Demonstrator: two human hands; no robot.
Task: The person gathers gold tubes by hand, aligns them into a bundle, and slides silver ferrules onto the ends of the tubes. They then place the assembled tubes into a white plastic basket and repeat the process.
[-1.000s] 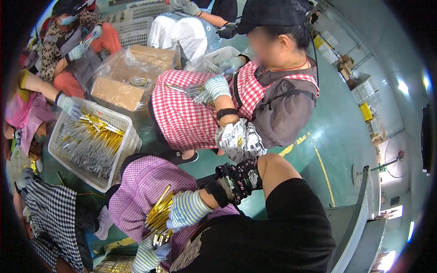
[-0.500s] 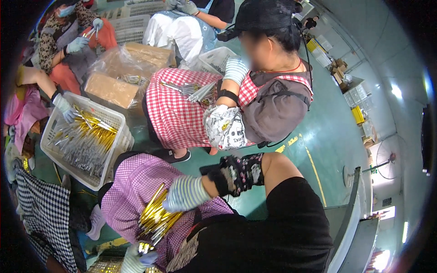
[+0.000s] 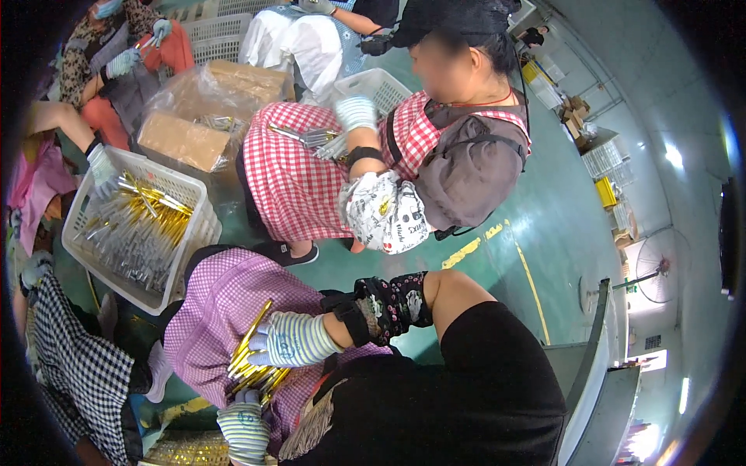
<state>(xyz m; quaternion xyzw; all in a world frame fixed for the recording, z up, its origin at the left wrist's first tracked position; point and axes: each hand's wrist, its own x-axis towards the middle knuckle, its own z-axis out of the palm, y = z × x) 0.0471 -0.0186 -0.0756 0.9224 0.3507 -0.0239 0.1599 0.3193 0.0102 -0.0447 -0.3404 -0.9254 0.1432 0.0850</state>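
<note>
A bundle of thin gold sticks with pale ends (image 3: 263, 378), pen-like in shape, lies on the pink checked apron (image 3: 221, 307) over my lap. My right hand (image 3: 294, 340), in a striped knit glove, reaches across the bundle with its fingers closed on some of the sticks. Beside the lower ends, my left hand (image 3: 245, 426) wears a similar glove. Its fingers curl against the stick ends, which it partly hides. A dark band and a floral sleeve cover my right forearm.
A white crate (image 3: 74, 241) of gold and silver sticks stands to the upper left, a co-worker's gloved hand (image 3: 103, 171) at its edge. Another worker in a red checked apron (image 3: 284, 194) sits close by. Cardboard boxes (image 3: 183, 141) lie beyond. A basket (image 3: 186, 450) is at the bottom.
My right hand has shifted left along the bundle and its fingers now stretch over the sticks. My left hand has moved up to the bundle's lower ends. The neighbour's hand has moved left.
</note>
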